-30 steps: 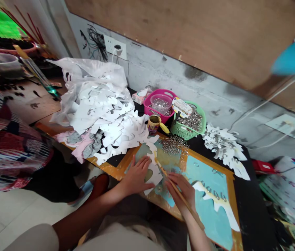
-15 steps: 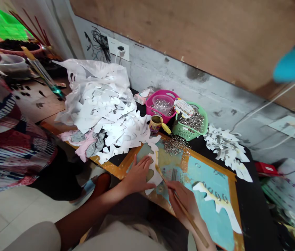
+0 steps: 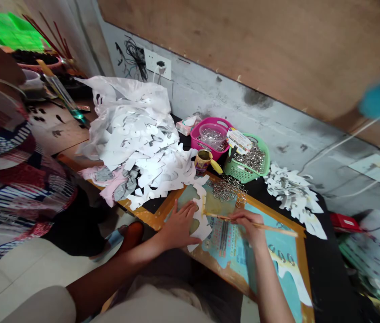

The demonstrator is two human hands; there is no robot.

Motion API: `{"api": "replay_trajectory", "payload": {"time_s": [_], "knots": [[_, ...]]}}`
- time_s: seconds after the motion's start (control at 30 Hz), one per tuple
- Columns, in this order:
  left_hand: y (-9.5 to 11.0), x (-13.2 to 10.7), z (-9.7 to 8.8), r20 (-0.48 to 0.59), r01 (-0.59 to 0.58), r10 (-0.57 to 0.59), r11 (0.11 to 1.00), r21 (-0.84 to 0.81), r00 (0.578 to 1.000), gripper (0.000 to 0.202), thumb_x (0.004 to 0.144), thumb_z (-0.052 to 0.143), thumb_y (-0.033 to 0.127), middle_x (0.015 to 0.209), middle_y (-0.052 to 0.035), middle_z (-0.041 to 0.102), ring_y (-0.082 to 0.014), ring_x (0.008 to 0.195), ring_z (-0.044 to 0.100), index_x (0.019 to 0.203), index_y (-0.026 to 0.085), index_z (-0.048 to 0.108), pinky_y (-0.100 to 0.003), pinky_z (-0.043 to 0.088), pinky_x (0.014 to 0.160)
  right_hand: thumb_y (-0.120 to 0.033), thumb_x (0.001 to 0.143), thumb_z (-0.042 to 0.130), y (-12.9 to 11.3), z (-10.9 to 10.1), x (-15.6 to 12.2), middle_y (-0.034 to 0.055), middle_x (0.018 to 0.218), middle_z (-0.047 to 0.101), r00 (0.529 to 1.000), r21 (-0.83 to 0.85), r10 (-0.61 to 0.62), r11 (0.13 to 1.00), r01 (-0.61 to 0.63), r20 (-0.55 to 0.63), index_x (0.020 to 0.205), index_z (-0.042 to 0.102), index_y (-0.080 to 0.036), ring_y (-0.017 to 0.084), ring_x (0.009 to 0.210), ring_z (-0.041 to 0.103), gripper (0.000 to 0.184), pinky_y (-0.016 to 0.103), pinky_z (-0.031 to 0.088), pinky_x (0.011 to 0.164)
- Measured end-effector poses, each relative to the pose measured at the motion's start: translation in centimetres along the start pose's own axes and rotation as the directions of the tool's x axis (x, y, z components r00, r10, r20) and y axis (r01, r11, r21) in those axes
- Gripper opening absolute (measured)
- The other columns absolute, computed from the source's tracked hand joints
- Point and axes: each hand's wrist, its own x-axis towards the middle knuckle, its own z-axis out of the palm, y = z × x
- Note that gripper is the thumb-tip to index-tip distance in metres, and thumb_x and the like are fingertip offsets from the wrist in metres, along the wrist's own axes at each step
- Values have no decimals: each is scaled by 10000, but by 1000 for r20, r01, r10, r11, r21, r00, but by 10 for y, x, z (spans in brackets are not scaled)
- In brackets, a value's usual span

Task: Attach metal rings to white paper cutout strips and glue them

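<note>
Brush [image 3: 272, 228]: nearly level, handle end pointing right over the blue sheet [image 3: 288, 242], bristle end at the right edge of the near cutout [image 3: 203, 230].
Right hand [image 3: 250, 225]: closed around the brush handle, partway along; raised above the blue sheet.
Left hand [image 3: 176, 225]: spread flat, palm down, on the left side of the near cutout; thumb by its lower end.
Near cutout: white, on the worktop, partly under the left hand; yellow along the right edge.
Second cutout [image 3: 295, 274]: white, on the blue sheet, partly hidden by the right forearm; metal rings [image 3: 281, 256] along its upper edge.
Loose rings [image 3: 228, 188]: in a tangled pile, beyond the brush and near the green basket [image 3: 240, 172].
Cup [image 3: 202, 161]: upright, yellow-handled, between the paper heap [image 3: 149, 154] and the baskets.
Pink basket [image 3: 194, 134]: just beside the green basket; small metal parts in both.
Paper heap: white, spilling from a plastic bag [image 3: 129, 87].
Cutout stack [image 3: 290, 193]: right of the green basket, near the wall.
Co-worker [image 3: 24, 193]: at left, in a patterned garment.
</note>
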Motion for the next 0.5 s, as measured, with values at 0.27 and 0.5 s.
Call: {"api": "replay_trajectory", "payload": {"time_s": [0.27, 0.5], "knots": [[0, 1, 0, -1, -4, 4, 1000, 6, 1000, 988, 661, 754, 640, 1505, -187, 419, -359, 1440, 321, 1435, 185, 341, -650, 33, 1185, -263, 733, 620, 12, -9, 19, 60, 726, 740, 989, 104, 96, 989, -108, 110, 695, 773, -194, 215, 632, 688, 172, 324, 573, 578], [1, 0, -3, 0, -5, 5, 1000, -11, 1000, 990, 661, 755, 646, 1505, -184, 423, -352, 1440, 322, 1431, 189, 335, -652, -2, 1183, -241, 682, 587, 18, -14, 20, 65, 701, 738, 984, 172, 146, 972, -162, 98, 655, 775, -202, 217, 618, 686, 193, 315, 570, 541]]}}
